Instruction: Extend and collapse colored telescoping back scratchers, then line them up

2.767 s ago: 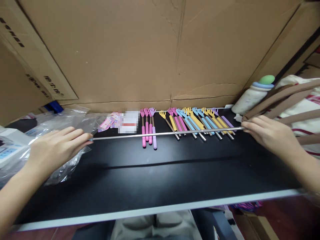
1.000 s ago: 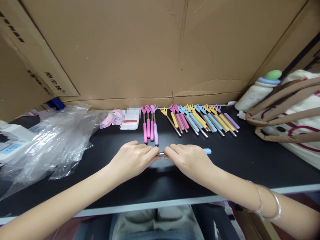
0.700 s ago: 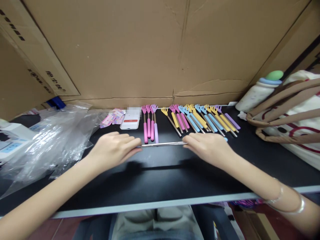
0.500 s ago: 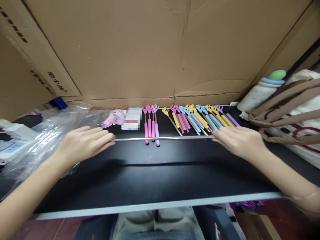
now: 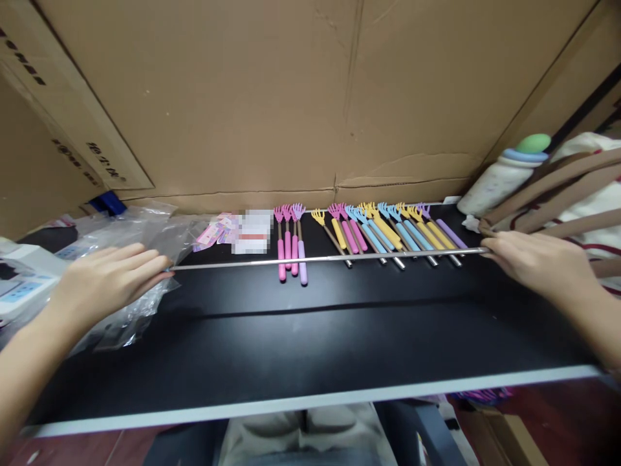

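A: How do we have it gripped?

B: Our left hand [image 5: 114, 275] and right hand [image 5: 538, 262] are both closed around the metal rod [image 5: 330, 259], one towards each end. The very tips are hidden in our fingers.

A: Where is the rod?

B: Up above the black tabletop [image 5: 301, 349], nearly level, its shadow below. From here it crosses in front of the pink and purple scratchers [image 5: 288, 249] and the mixed-colour row [image 5: 387, 234] to their right.

A: How do we best handle it at this stretch?

B: We'd judge a straight, even pull best, wrists in line; a sideways load could bend the thinner part.

A: Anything around us?

B: Clear plastic bags [image 5: 160, 226] by our left, a cloth bag [image 5: 577, 191] by our right. We can't tell whether our knuckles touch either, so we should allow room.
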A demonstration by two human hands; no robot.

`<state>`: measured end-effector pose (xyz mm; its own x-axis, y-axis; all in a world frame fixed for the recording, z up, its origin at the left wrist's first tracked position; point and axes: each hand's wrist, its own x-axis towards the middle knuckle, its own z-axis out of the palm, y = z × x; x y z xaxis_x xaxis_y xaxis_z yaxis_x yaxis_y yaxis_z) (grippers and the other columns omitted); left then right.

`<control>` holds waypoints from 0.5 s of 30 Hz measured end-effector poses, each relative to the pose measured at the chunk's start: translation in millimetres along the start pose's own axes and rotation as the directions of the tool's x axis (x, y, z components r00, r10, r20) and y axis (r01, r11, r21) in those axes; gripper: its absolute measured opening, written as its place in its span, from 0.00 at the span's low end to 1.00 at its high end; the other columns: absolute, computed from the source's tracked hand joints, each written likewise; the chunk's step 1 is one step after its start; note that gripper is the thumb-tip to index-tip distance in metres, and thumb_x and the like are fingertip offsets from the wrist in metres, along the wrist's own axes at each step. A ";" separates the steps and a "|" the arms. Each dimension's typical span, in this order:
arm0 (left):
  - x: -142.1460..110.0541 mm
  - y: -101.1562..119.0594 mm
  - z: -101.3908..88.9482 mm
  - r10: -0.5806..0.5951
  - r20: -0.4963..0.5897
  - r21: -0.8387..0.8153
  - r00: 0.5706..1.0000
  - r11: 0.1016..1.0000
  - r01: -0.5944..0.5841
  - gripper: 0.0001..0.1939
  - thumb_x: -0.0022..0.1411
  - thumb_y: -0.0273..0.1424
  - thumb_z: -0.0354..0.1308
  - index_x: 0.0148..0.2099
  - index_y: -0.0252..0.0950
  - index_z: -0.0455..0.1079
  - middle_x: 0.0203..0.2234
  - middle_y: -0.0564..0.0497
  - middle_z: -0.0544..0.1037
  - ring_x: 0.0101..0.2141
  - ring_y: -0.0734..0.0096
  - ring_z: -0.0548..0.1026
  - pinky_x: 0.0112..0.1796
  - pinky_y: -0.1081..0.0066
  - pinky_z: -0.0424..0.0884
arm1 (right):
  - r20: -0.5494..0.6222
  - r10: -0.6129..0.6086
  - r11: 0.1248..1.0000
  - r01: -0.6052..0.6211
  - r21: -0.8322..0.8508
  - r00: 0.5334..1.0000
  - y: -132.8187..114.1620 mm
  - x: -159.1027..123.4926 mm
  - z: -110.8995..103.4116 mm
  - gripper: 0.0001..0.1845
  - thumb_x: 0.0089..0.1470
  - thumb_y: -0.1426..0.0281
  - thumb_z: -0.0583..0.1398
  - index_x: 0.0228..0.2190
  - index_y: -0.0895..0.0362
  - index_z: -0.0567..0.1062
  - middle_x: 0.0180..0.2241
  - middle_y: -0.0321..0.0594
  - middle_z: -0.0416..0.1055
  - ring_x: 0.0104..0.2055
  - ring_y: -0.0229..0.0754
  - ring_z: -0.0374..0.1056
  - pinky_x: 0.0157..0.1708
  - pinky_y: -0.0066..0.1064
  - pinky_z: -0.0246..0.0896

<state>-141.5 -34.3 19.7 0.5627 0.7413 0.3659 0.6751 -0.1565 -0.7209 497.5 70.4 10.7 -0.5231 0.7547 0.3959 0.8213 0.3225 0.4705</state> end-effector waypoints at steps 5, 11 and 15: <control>-2.7 -0.4 1.2 -0.021 0.032 -0.136 0.999 0.990 0.025 0.14 0.66 0.39 0.45 0.31 0.40 0.66 0.23 0.55 0.71 0.30 0.69 0.68 0.29 0.73 0.58 | 0.004 0.021 1.000 -0.021 -0.018 1.000 1.0 -7.1 2.0 0.15 0.55 0.60 0.56 0.32 0.57 0.76 0.31 0.47 0.74 0.29 0.37 0.63 0.27 0.29 0.49; 2.3 -2.3 -6.3 -0.031 -0.038 -0.145 0.999 0.989 0.026 0.14 0.66 0.40 0.45 0.35 0.40 0.67 0.28 0.56 0.77 0.28 0.73 0.72 0.27 0.77 0.59 | 0.015 -0.014 1.000 0.014 -0.008 1.000 1.4 -10.4 -6.1 0.15 0.56 0.59 0.56 0.35 0.58 0.74 0.33 0.48 0.74 0.32 0.39 0.66 0.30 0.28 0.53; -2.2 -4.8 -5.3 -0.073 -0.136 -0.141 0.988 0.988 0.054 0.12 0.66 0.40 0.46 0.36 0.41 0.67 0.28 0.58 0.78 0.26 0.76 0.73 0.23 0.79 0.55 | 0.019 -0.022 1.000 0.022 0.021 1.000 1.3 -14.7 -7.4 0.15 0.56 0.60 0.55 0.36 0.58 0.73 0.35 0.49 0.74 0.36 0.40 0.67 0.33 0.29 0.55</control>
<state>-143.4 -38.6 25.5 0.5715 0.6548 0.4946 0.7650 -0.2071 -0.6098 504.6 55.4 11.4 -0.5369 0.7579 0.3706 0.8144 0.3509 0.4622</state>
